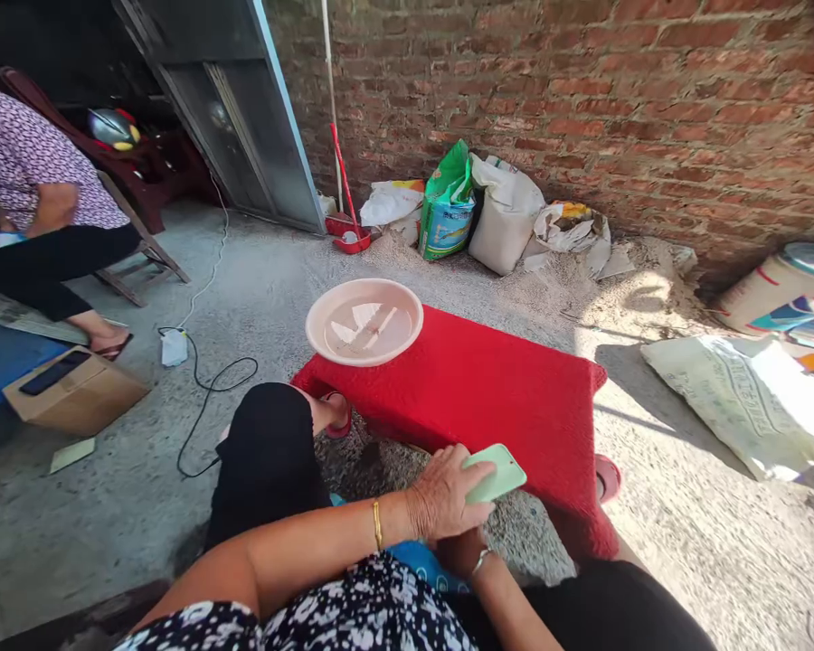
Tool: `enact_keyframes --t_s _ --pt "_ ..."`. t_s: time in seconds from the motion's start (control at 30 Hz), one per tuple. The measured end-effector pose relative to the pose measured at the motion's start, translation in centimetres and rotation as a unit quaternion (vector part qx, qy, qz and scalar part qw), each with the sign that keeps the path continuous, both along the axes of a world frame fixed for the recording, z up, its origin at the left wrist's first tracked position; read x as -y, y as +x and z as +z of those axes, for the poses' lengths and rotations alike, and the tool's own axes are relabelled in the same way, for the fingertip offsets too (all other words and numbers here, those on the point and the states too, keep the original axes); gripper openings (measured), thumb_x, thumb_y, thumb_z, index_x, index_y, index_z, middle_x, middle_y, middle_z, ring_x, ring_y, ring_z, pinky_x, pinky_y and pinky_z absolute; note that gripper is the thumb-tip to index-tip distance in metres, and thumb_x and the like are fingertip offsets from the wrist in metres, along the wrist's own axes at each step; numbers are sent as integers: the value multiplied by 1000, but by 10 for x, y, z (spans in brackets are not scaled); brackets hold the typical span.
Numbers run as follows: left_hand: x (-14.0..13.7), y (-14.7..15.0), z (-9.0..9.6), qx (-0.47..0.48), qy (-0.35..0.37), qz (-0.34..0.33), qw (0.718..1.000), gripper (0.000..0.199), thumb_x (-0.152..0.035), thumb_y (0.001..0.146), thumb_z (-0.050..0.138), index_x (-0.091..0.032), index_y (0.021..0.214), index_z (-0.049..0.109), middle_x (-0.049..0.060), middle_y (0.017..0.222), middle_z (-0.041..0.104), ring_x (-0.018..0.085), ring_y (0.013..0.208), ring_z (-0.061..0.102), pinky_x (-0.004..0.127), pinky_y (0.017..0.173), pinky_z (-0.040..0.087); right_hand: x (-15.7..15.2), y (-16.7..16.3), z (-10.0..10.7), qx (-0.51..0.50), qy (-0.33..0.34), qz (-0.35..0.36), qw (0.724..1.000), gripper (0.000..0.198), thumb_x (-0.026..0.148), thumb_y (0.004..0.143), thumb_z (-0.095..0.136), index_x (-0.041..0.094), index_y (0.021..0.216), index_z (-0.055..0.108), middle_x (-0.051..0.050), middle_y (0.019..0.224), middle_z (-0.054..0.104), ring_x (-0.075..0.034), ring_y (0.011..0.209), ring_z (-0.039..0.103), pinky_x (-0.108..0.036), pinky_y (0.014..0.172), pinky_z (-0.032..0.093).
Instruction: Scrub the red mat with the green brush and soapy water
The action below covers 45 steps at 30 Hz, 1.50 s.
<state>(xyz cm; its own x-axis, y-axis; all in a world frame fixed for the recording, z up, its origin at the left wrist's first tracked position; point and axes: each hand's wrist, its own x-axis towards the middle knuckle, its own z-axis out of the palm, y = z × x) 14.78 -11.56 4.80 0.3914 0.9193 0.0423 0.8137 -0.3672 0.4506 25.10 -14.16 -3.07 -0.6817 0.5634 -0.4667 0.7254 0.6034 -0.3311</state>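
Observation:
My left hand (451, 493) reaches across my body, thumb on top of a light green, flat, phone-sized piece (496, 474) with rounded corners and a small dark spot near one corner. It is held just over the front edge of a bench covered in red cloth (502, 389). My right hand (459, 549) lies below the left one, in shadow; its fingers are hidden. On the bench's far left corner stands a pale pink basin (316, 336) holding white scraps and a thin stick. Something blue and patterned (424, 562) shows in my lap.
A cable (207, 398) with a white adapter (174, 347) runs over the floor at left, near a cardboard box (85, 398). Another person (54, 172) sits beyond. Several sacks (506, 217) and a red dustpan (351, 242) stand along the brick wall; a white sack (733, 398) lies right.

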Motion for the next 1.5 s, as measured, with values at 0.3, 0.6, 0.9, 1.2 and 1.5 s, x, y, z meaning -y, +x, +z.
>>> enact_keyframes --t_s 0.3,0.6,0.9,1.2,1.5 --pt "-96 -88 15 -168 35 257 951 47 -42 87 51 -21 129 51 13 107 51 28 100 51 40 84 45 18 -26 34 -26 -91 -36 995 33 30 85 52 22 114 66 -11 111 68 -26 104 64 -34 88 48" --pt "-106 -10 12 -167 15 242 956 40 -39 87 50 -13 117 55 16 106 52 30 98 54 41 80 47 -6 11 -11 68 -105 -84 989 33 24 82 55 21 113 69 -13 113 69 -28 107 64 -36 88 50" --pt "-65 120 26 -66 -24 -79 994 46 -60 86 43 -27 115 57 6 92 56 20 80 58 34 70 49 -13 3 -35 -22 -74 -33 996 42 23 89 46 23 129 59 -12 128 62 -28 121 55 -39 101 42" --pt "-134 -39 36 -267 28 298 916 37 -39 93 42 -18 122 52 15 107 56 27 98 61 38 81 49 -9 2 -20 5 -39 -79 996 33 17 83 53 16 113 68 -17 106 70 -30 101 66 -38 82 52" --pt "-141 7 21 -270 29 278 921 38 -35 89 47 -8 115 55 22 104 58 31 93 63 38 71 51 -8 -7 -21 8 -38 -66 997 34 14 80 56 16 110 69 -17 108 70 -32 102 66 -41 84 53"
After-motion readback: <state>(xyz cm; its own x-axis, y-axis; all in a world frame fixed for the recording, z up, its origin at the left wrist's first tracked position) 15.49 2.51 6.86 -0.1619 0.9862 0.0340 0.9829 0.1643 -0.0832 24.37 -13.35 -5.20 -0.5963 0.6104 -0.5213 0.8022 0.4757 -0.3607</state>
